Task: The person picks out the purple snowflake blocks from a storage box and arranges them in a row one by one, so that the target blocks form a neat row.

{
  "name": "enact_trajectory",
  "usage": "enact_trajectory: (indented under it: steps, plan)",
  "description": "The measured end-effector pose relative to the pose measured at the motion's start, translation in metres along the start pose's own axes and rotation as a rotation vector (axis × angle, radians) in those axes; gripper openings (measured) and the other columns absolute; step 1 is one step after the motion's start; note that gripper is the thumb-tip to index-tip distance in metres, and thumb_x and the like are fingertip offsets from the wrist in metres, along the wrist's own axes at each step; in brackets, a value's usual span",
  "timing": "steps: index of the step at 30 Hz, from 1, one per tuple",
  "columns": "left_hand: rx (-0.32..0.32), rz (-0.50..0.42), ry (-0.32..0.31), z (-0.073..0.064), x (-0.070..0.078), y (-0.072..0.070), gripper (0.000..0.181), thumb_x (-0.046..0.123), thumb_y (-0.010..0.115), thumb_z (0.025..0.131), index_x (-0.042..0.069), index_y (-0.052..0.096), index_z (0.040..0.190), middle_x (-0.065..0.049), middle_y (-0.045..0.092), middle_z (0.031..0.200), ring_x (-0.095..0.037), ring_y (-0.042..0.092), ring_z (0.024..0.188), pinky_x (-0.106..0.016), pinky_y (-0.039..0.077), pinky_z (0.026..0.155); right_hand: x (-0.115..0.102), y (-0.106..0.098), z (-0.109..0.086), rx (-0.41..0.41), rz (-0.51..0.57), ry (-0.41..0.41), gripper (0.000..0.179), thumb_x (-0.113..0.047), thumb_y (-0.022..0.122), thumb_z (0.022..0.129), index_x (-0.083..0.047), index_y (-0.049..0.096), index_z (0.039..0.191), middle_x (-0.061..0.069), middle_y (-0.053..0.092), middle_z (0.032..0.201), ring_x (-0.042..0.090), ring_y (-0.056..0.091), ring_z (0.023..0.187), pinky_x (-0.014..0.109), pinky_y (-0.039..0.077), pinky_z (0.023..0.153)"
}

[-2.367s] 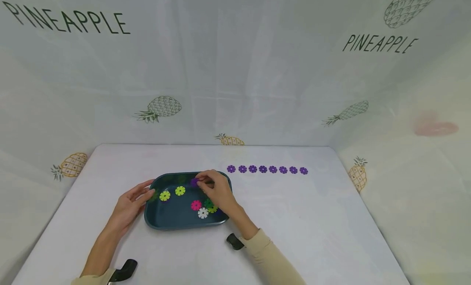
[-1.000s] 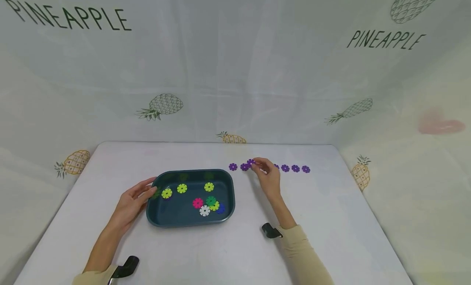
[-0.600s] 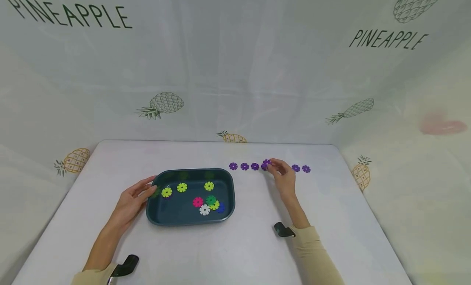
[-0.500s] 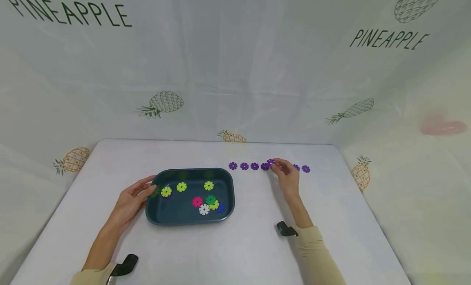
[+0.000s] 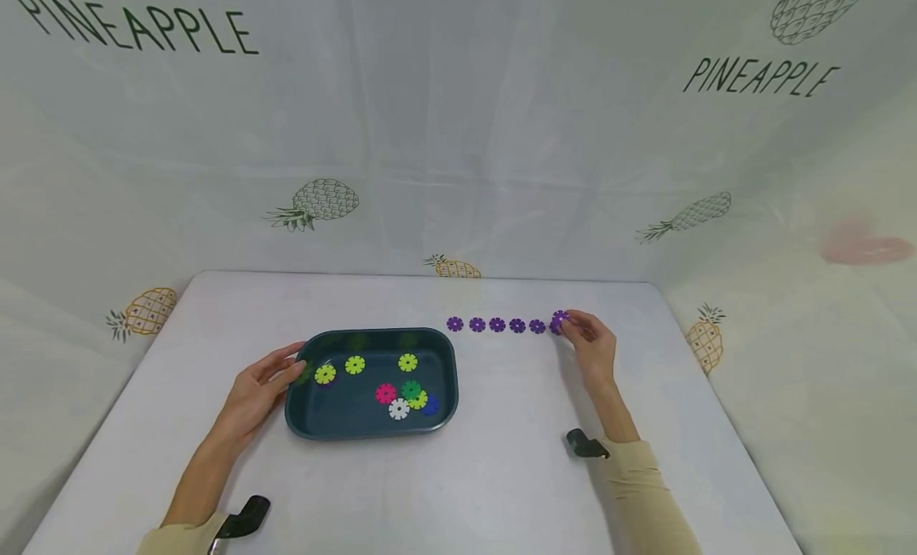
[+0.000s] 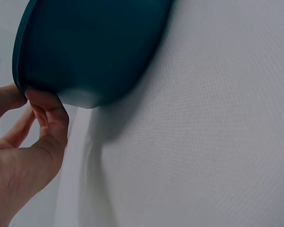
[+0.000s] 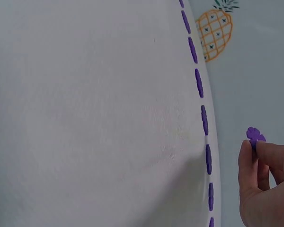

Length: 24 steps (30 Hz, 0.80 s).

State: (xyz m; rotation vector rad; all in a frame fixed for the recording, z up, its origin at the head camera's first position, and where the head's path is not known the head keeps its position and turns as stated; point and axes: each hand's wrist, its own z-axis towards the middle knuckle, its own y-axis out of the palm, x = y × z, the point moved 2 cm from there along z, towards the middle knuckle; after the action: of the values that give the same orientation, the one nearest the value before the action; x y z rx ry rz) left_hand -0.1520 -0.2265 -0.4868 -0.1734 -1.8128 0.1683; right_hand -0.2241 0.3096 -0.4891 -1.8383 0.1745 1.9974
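Note:
My left hand pinches the left rim of a dark teal tray, thumb at the rim in the left wrist view. Between thumb and fingertips, my right hand holds a purple notched flower-shaped disc up above the table. In the head view this disc overlaps the right part of a row of several purple discs near the table's back edge; my fingers hide the end of the row. Inside the tray lie several yellow-green discs, a pink disc, a white disc, a green disc and a blue disc.
Everything stands on a white table. Behind it hangs a pale curtain printed with pineapples. A black camera mount sits at my left wrist and another black mount at my right.
My right hand took a purple disc from the tray and has carried it out and rightward along the row. My left hand has stayed on the tray's rim.

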Motion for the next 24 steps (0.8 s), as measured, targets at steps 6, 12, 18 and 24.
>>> enact_trajectory:
  steps: [6, 12, 18, 24]
  plan:
    - [-0.003, 0.0, 0.0, 0.0, 0.0, 0.0, 0.071, 0.05, 0.064, 0.099, 0.014, 0.043, 0.157, -0.01, 0.045, 0.142, -0.011, 0.048, 0.112, -0.018, 0.049, 0.083, 0.0, -0.019, 0.006, 0.026, -0.006, 0.035, 0.031, -0.004, 0.068, 0.099, 0.004, 0.066, 0.129, 0.015, 0.064, 0.115, 0.01, 0.066, 0.094, 0.019, 0.054, 0.086]
    - [-0.003, -0.001, -0.005, -0.001, 0.001, 0.0, 0.071, 0.05, 0.064, 0.099, 0.013, 0.043, 0.157, -0.011, 0.044, 0.143, -0.012, 0.048, 0.112, -0.018, 0.048, 0.081, 0.004, -0.038, 0.014, 0.047, 0.061, 0.07, 0.033, 0.0, 0.067, 0.098, 0.008, 0.063, 0.131, 0.01, 0.062, 0.112, 0.015, 0.068, 0.097, 0.02, 0.054, 0.087]
    - [-0.003, -0.004, -0.004, 0.0, 0.0, 0.0, 0.071, 0.05, 0.065, 0.099, 0.013, 0.043, 0.156, -0.01, 0.045, 0.142, -0.01, 0.048, 0.111, -0.018, 0.048, 0.08, 0.015, -0.05, 0.023, 0.077, 0.031, 0.092, 0.035, -0.001, 0.067, 0.098, 0.007, 0.063, 0.132, 0.003, 0.064, 0.107, 0.009, 0.068, 0.092, 0.019, 0.054, 0.085]
    - [0.001, -0.01, -0.001, -0.001, 0.0, 0.0, 0.07, 0.049, 0.065, 0.099, 0.013, 0.044, 0.156, -0.006, 0.047, 0.137, -0.009, 0.048, 0.11, -0.018, 0.048, 0.08, 0.021, -0.061, 0.029, 0.112, 0.006, 0.141, 0.035, -0.001, 0.069, 0.097, 0.007, 0.063, 0.131, 0.0, 0.064, 0.104, 0.003, 0.065, 0.088, 0.015, 0.054, 0.081]
